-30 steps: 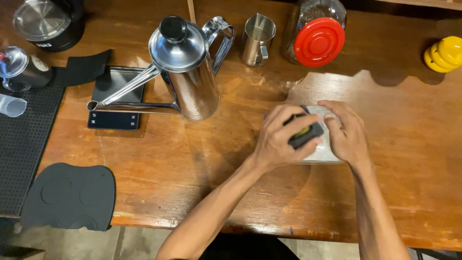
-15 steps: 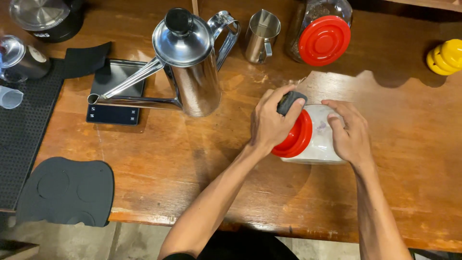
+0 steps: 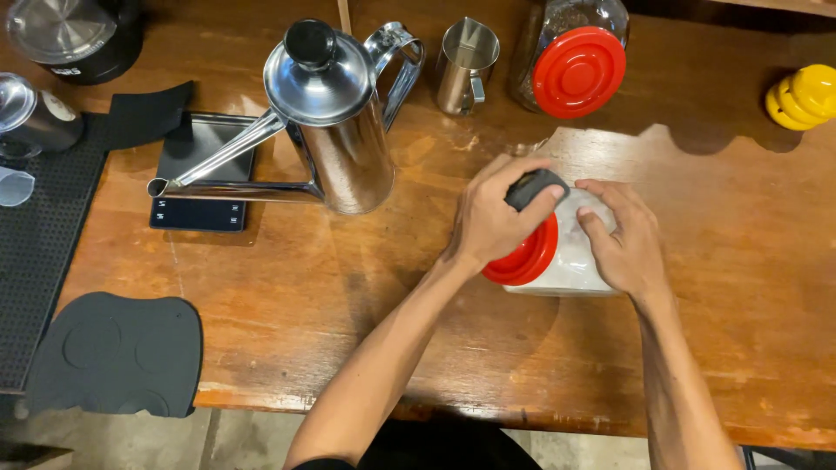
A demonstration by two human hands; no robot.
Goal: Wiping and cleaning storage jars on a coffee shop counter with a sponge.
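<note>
- Wooden counter (image 3: 749,331): bears all items. A steel gooseneck kettle (image 3: 335,113) stands left of centre, a small steel pitcher (image 3: 466,65) at the far edge, and a second jar with a red lid (image 3: 575,70) just right of the pitcher.
- Clear jar (image 3: 570,257): sits on the counter right of centre, near side, tilted toward the left. It is a squat, rounded container with white, cloudy contents, the kind of which cannot be told.
- Handling, judged: the wall looks rigid and smooth, probably glass or hard plastic, so slippery and breakable if dropped. Filled, it is likely moderately heavy. Best hold is around the body with one hand, the other at the lid rim.
- Right hand (image 3: 623,239): fingers curved over the far right side of the jar body, steadying it.
- Left hand (image 3: 492,222): closed around the jar's mouth end, fingers pinching a small black knob-like piece (image 3: 533,186).
- Red lid (image 3: 527,257): round, seated at the jar mouth, facing left, partly covered by the left hand.
</note>
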